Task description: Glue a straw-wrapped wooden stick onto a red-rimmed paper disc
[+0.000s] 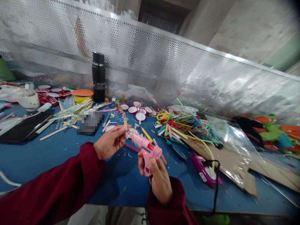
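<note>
My right hand [160,179] grips a pink hot glue gun [145,148] by its handle, with a small red light showing on its side. The gun's nozzle points up and left and meets the lower end of a short, flat craft stick [125,120], partly yellow. Between thumb and fingertips my left hand [111,142] pinches that stick upright; whether nozzle and stick touch is too small to tell. Just beyond the hands lie a yellow pencil-like stick [147,134] and several white round caps with red rims [140,117].
Behind the blue table [122,190] rises a perforated metal screen [150,62], with a black bottle [98,78] before it. Loose craft sticks [67,114] lie left. Right are coloured cords [194,123], green-handled pliers [175,148], a purple power strip [205,172] with a black cable, and cardboard [248,184].
</note>
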A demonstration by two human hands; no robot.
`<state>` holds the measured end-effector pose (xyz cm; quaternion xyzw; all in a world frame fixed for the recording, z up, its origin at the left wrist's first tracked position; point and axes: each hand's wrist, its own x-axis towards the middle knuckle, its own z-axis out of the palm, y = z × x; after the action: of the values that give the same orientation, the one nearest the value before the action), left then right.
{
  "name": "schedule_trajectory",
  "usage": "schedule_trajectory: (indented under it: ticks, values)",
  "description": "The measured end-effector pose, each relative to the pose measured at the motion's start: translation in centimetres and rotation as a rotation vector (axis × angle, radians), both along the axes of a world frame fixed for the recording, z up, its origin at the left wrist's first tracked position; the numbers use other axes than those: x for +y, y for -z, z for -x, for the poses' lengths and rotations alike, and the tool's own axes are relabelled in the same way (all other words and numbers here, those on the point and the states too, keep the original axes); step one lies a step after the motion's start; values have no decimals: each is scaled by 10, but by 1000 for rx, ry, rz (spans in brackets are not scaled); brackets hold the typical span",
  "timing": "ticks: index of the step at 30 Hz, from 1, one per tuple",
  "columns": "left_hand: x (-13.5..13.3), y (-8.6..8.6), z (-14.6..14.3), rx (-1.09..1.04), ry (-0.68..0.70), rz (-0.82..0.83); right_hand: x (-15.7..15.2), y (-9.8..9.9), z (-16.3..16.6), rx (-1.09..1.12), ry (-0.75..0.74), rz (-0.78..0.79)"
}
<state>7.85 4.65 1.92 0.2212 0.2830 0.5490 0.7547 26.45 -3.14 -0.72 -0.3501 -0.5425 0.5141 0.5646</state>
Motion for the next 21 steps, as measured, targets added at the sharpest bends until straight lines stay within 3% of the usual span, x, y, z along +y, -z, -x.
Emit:
schedule_trajectory:
  ticks: [21]
  values:
    - [3, 1, 5, -39, -29, -43, -3, 1, -2, -19, -1, 47]
